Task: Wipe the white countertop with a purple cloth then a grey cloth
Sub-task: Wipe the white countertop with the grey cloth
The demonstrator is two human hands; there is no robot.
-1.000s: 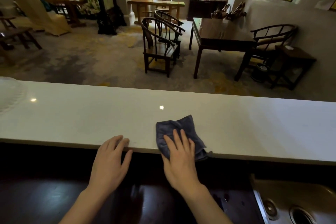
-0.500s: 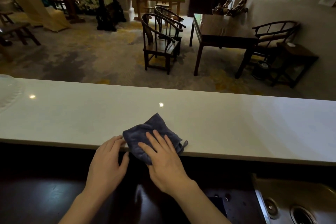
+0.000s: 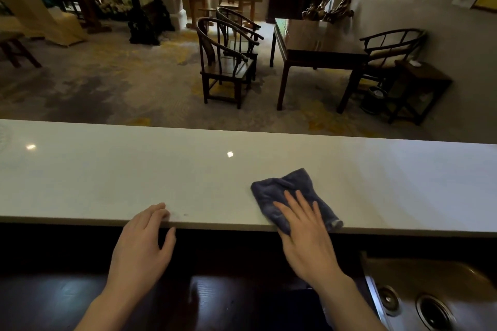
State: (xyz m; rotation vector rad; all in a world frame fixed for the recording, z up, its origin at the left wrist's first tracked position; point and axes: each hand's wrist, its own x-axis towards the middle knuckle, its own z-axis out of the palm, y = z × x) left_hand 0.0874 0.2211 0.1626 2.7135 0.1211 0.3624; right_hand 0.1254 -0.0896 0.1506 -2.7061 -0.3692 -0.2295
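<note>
Sink (image 3: 430, 301) at near right, below counter level. Left hand (image 3: 142, 244) relaxed, half open, fingertips resting on front edge of white countertop (image 3: 107, 177), holding nothing. Right hand (image 3: 304, 226) spread flat, palm down, pressing bluish-purple cloth (image 3: 285, 191) against countertop near front edge; not gripped, only pinned. One cloth corner overhanging edge. Judged: first wipe, purple cloth, under way; far strip and both ends perhaps unwiped, cannot tell. Grey cloth nowhere visible; second pass apparently left. Beyond: chairs (image 3: 226, 62), dark table (image 3: 314, 40).
</note>
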